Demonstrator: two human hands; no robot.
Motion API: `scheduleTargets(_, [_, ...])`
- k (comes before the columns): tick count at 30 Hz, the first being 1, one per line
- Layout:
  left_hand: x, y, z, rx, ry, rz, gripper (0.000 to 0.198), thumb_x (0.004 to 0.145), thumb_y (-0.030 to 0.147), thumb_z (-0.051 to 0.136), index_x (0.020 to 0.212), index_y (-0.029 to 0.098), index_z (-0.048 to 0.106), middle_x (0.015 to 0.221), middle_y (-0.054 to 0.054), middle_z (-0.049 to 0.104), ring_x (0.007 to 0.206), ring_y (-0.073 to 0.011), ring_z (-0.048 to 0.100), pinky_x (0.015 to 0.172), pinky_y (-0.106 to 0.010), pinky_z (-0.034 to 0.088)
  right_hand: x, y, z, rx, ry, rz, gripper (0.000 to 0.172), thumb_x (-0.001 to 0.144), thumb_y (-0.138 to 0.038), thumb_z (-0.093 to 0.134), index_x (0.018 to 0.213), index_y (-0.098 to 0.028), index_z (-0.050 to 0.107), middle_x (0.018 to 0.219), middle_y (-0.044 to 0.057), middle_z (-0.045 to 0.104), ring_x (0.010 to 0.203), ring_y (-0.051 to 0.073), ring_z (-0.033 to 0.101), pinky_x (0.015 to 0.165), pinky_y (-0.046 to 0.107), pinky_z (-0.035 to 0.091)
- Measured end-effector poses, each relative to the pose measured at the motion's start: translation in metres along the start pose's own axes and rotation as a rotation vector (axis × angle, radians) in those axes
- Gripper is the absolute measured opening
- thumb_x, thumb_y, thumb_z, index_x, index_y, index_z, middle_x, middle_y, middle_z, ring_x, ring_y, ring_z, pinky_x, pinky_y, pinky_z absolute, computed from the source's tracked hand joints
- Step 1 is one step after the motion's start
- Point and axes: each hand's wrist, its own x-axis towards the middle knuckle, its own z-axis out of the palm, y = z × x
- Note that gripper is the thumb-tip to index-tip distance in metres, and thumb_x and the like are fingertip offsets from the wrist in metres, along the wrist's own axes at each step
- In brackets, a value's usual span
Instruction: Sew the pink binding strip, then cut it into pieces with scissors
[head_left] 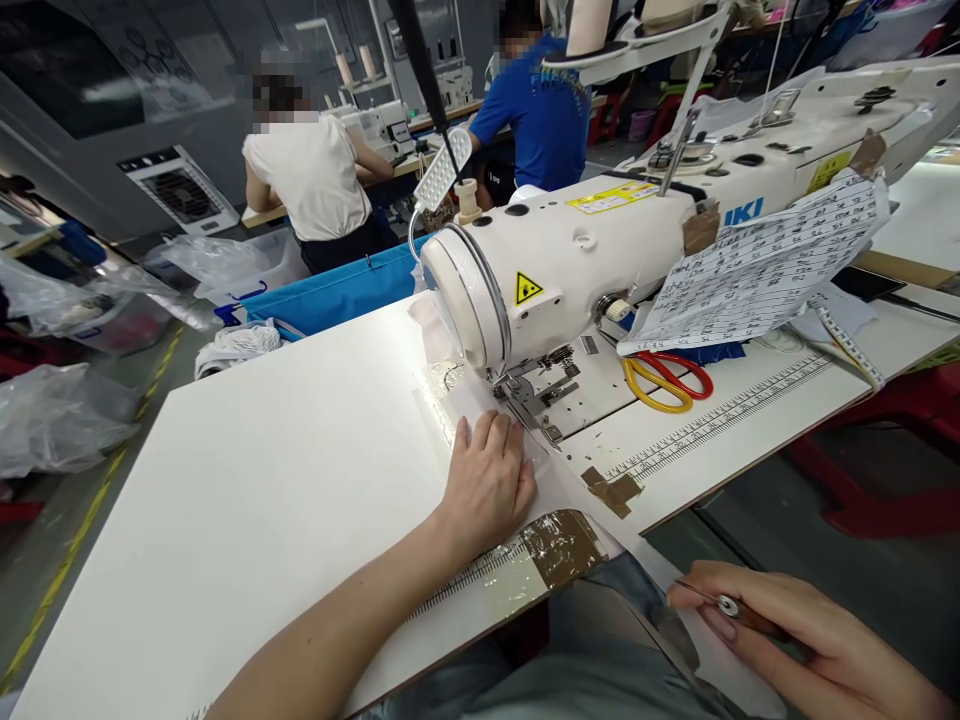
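My left hand (489,485) lies palm down on a thin white fabric (559,488), just in front of the presser foot (504,386) of a white sewing machine (559,265). Its fingers are stretched toward the needle area. From there the fabric runs over the table's front edge as a strip toward my right hand (817,635), above my lap. That hand is closed round an awl (759,620) with a thin metal shaft and brown handle. Its thumb and fingertips are at the fabric's edge; whether they pinch it I cannot tell.
Scissors (660,385) with yellow and red handles lie right of the needle, beside a ruler strip (720,410). A handwritten sheet (765,265) leans on the machine. Brown tape (568,548) covers the front edge. Two people sit at machines behind a blue cloth bin (330,300).
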Motion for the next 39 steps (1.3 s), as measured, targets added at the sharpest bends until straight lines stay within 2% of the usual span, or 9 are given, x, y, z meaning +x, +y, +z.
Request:
scheduleTargets(6, [-0.001,0.000,0.001,0.007,0.016,0.005,0.043,0.098,0.030,0.038,0.133,0.009,0.053,0.134,-0.018,0.057,0.130,-0.0327,0.046,0.111,-0.058,0.037,0.019,-0.007,-0.002,-0.069,-0.154,-0.174,0.028,0.093,-0.049,0.059,0.099,-0.032,0.079,0.093,0.006,0.078,0.080,0.022,0.074,0.074,0.025,0.061])
scheduleTargets(13, [-0.001,0.000,0.002,0.007,0.030,-0.001,0.042,0.098,0.029,0.036,0.130,0.010,0.054,0.132,-0.017,0.058,0.129,-0.0326,0.047,0.110,-0.057,0.038,0.030,-0.008,0.009,-0.018,-0.147,-0.139,0.033,0.096,-0.046,0.051,0.102,-0.026,0.077,0.095,0.008,0.077,0.082,0.023,0.072,0.074,0.029,0.060])
scheduleTargets(20, [0.001,0.000,0.001,-0.001,0.026,-0.005,0.041,0.099,0.030,0.036,0.130,0.010,0.054,0.132,-0.017,0.057,0.129,-0.0323,0.046,0.110,-0.057,0.038,0.044,-0.016,0.018,0.028,-0.220,-0.149,0.033,0.099,-0.039,0.046,0.105,-0.023,0.074,0.093,0.006,0.075,0.078,0.019,0.069,0.067,0.024,0.056])
scheduleTargets(25, [0.005,-0.001,0.000,0.032,0.050,-0.015,0.040,0.097,0.029,0.041,0.127,0.008,0.057,0.125,-0.017,0.059,0.119,-0.0315,0.050,0.107,-0.054,0.039,0.051,-0.023,0.023,0.022,-0.241,-0.127,0.033,0.099,-0.037,0.045,0.110,-0.021,0.071,0.098,0.007,0.074,0.086,0.020,0.069,0.072,0.024,0.055])
scheduleTargets(29, [0.009,-0.003,-0.001,0.065,0.020,-0.026,0.038,0.098,0.024,0.040,0.126,0.006,0.058,0.111,-0.016,0.061,0.101,-0.0282,0.055,0.088,-0.045,0.049,0.051,-0.022,0.031,0.130,-0.197,-0.019,0.037,0.098,-0.047,0.048,0.112,-0.020,0.070,0.098,0.007,0.073,0.091,0.022,0.068,0.078,0.027,0.056])
scheduleTargets(32, [0.011,-0.005,-0.001,0.092,0.026,-0.034,0.034,0.097,0.017,0.041,0.123,0.007,0.060,0.108,-0.015,0.061,0.098,-0.0270,0.054,0.081,-0.041,0.050,0.045,-0.024,0.042,0.371,-0.160,0.136,0.046,0.091,-0.058,0.058,0.114,-0.020,0.070,0.100,0.009,0.073,0.093,0.024,0.069,0.078,0.031,0.058])
scheduleTargets(36, [0.009,-0.009,-0.001,0.099,0.055,-0.014,0.033,0.094,0.008,0.042,0.120,0.011,0.061,0.109,-0.014,0.063,0.102,-0.0274,0.053,0.082,-0.040,0.050,0.027,-0.030,0.060,0.786,-0.253,0.430,0.060,0.087,-0.062,0.063,0.127,-0.018,0.063,0.075,0.004,0.071,0.068,0.023,0.070,0.066,0.035,0.060])
scheduleTargets(39, [0.008,-0.011,-0.001,0.070,0.068,-0.006,0.032,0.093,0.011,0.043,0.121,0.010,0.060,0.110,-0.015,0.063,0.103,-0.0281,0.052,0.082,-0.042,0.050,0.015,-0.033,0.070,0.931,-0.273,0.560,0.067,0.085,-0.062,0.066,0.131,-0.015,0.060,0.064,0.002,0.068,0.063,0.024,0.071,0.069,0.038,0.059])
